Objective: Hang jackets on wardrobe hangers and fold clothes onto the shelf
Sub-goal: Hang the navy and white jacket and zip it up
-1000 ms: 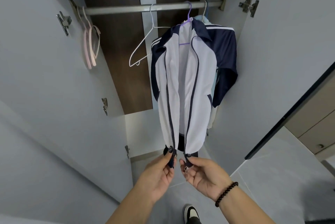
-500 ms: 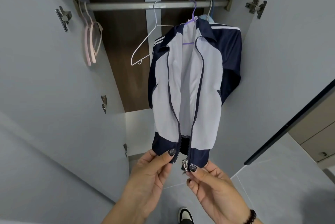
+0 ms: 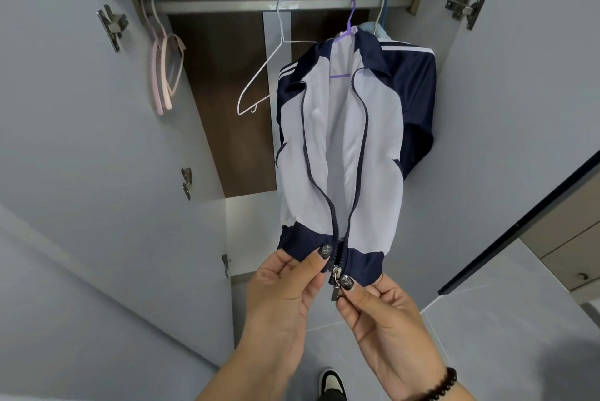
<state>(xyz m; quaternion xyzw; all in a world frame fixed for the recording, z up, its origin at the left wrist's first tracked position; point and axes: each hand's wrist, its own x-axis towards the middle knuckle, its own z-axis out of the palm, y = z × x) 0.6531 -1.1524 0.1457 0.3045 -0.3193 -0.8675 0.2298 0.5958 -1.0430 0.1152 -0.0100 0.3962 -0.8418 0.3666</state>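
Open wardrobe (image 3: 519,108), jacket (image 3: 373,147) on purple hanger (image 3: 349,16), left hand (image 3: 285,290) pinching hem, right hand (image 3: 386,313) pinching zipper pull (image 3: 335,283)

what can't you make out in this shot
Head view only:
- Light blue garment: hidden behind the navy and white zip-up jacket.
- Zipper ends' engagement: too small, covered by the left hand and right hand.
- Shelf: out of frame.

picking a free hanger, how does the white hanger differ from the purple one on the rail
The white hanger is bare and hangs tilted; the purple hanger carries the navy and white jacket, so only its hook and a short bar show. The white one hangs left of the purple one. Both hook over the rail.
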